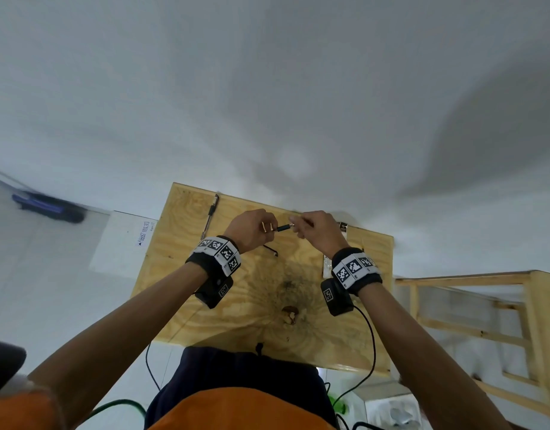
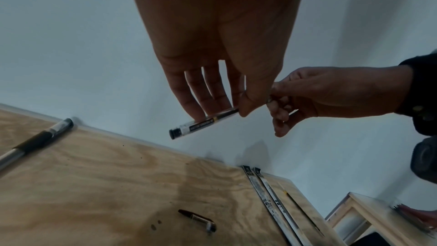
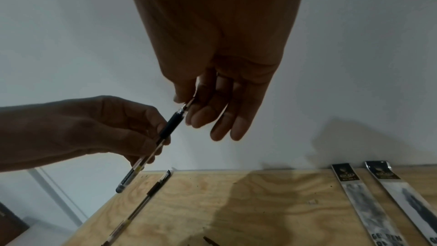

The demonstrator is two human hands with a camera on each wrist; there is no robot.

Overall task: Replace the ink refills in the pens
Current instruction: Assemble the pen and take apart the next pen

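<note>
Above the far part of the wooden table (image 1: 224, 318) I hold a clear pen (image 1: 283, 227) with a black grip level between both hands. My left hand (image 1: 261, 226) grips its barrel (image 2: 203, 122) with fingers and thumb. My right hand (image 1: 301, 226) pinches the metal tip (image 3: 188, 105) at the pen's front end. A second pen (image 1: 210, 215) lies on the table at the far left. A loose pen cap (image 2: 197, 220) lies below my left hand. Two packaged refills (image 3: 361, 203) lie side by side at the right.
The table's far edge meets a white wall (image 1: 267, 103). A thin bare refill (image 2: 298, 207) lies beside the packets. A wooden frame (image 1: 484, 305) stands to the right of the table. Cables (image 1: 369, 352) hang from both wrist cameras at the near edge.
</note>
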